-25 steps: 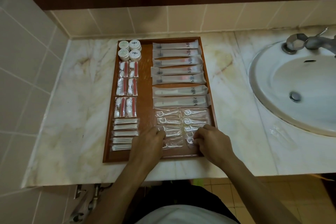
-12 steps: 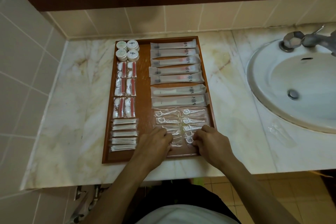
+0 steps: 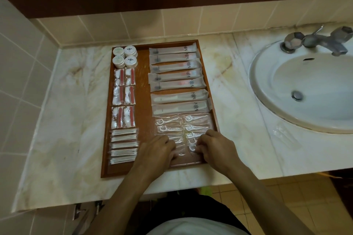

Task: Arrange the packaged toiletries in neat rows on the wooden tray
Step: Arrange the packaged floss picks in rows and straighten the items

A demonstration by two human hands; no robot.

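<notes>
I see the wooden tray (image 3: 145, 89) lying flat on the marble counter (image 3: 65, 112), left of the white sink (image 3: 309, 89) and its metal tap (image 3: 317, 41). In the tray's left column, from far to near, sit four round white jars (image 3: 125, 57), six clear packets with red and white contents (image 3: 124, 97) in pairs, and five cotton bud packets (image 3: 124, 145) stacked in a row. The right column holds seven long frosted sachets (image 3: 176, 78) lying crosswise, then two columns of dental floss pick packets (image 3: 180, 126) nearer me. My left hand (image 3: 158, 150) and right hand (image 3: 215, 149) both rest knuckles up on the nearest floss picks, just apart from each other. Their fingers curl down onto the clear wrappers, but the tips are hidden under the knuckles, so I cannot tell whether they pinch a packet or only press on it
</notes>
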